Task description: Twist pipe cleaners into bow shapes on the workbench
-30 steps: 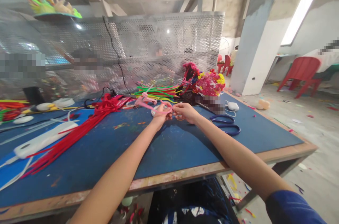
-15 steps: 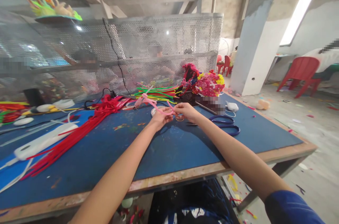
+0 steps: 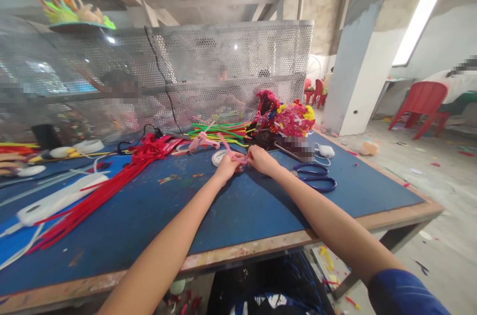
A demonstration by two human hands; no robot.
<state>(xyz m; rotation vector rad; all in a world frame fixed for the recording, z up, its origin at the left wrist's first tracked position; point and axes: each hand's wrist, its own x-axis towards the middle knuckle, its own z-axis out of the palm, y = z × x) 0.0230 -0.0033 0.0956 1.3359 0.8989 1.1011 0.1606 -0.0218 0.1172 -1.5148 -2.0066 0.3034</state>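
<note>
A blue table with a wooden edge stood before a perforated screen; a pillar and a red chair stood to the right. Red stems lay left, scissors right. Over the table's middle, near a glue gun, the left hand was closed on a pink stem; just beside it, the right hand had its fingers pinched together on the stem's looped end.
</note>
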